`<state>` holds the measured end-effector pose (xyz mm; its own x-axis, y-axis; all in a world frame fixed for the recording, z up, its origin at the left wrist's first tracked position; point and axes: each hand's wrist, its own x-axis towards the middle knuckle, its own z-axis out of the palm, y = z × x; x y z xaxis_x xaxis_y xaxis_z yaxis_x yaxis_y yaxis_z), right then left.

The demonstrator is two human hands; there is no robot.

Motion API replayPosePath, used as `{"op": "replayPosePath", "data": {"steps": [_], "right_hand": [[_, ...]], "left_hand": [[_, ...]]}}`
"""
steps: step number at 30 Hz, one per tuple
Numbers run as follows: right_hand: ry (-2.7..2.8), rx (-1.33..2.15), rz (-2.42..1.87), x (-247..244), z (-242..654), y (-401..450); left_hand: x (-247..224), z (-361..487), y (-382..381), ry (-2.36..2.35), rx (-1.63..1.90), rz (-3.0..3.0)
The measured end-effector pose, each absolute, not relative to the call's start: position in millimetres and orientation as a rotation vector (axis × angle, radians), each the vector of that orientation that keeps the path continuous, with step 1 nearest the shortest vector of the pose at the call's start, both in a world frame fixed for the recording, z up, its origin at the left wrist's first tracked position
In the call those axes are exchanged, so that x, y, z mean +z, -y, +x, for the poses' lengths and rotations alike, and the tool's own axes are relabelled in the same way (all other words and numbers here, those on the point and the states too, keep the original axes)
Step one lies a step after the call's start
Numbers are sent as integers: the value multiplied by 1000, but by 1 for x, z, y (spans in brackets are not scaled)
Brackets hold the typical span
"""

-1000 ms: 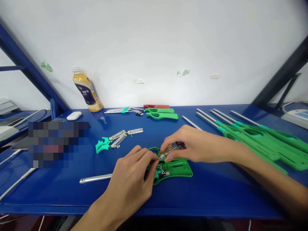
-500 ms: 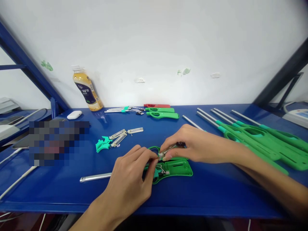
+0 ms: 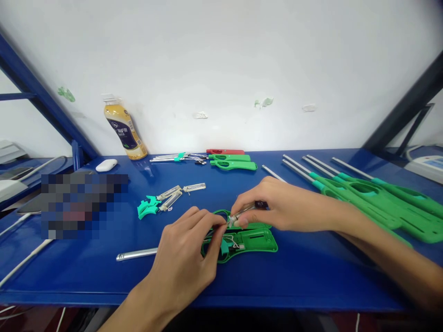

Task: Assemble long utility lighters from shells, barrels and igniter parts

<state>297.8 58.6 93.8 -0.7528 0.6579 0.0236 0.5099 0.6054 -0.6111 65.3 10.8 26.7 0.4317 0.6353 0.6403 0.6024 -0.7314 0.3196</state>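
Note:
My right hand [image 3: 273, 203] is closed around a clear lighter fuel tank [image 3: 245, 212] with a dark end. At the tank's left tip, the fingers of my left hand [image 3: 185, 258] are pinched together on something too small to make out. Below them lies an opened green lighter shell half [image 3: 261, 240], with white wires and a teal trigger [image 3: 224, 249] inside. Its metal nozzle tube [image 3: 136, 254] sticks out left beneath my left hand, which hides part of the shell. Another green shell half [image 3: 254, 226] lies just behind, partly covered by my right hand.
Teal triggers [image 3: 148, 207] and several clear fuel tanks [image 3: 171, 200] lie left of centre. Metal tubes with wires [image 3: 169, 158], green shells [image 3: 233, 165] and a red shell [image 3: 226, 151] are near the wall. Green lighters [image 3: 377, 203] lie right. A bottle [image 3: 125, 131] and white case [image 3: 106, 165] stand back left.
Both hands stay together at the fuel tank's tip, with only a slight shift of the fingers. The right hand has tilted the tank a little.

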Motion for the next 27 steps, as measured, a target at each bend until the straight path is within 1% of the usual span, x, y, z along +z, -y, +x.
{"op": "replayPosePath", "data": {"steps": [5, 13, 20, 27], "right_hand": [[2605, 863, -982, 89, 298, -59], [2704, 636, -1040, 89, 302, -60], [2745, 641, -1128, 90, 302, -56], [2718, 661, -1208, 88, 306, -48]], "left_hand": [[25, 65, -14, -1128, 1161, 2633], [34, 55, 4, -1240, 1006, 2645], [18, 60, 18, -1259, 959, 2793], [11, 63, 17, -1277, 959, 2751]]}}
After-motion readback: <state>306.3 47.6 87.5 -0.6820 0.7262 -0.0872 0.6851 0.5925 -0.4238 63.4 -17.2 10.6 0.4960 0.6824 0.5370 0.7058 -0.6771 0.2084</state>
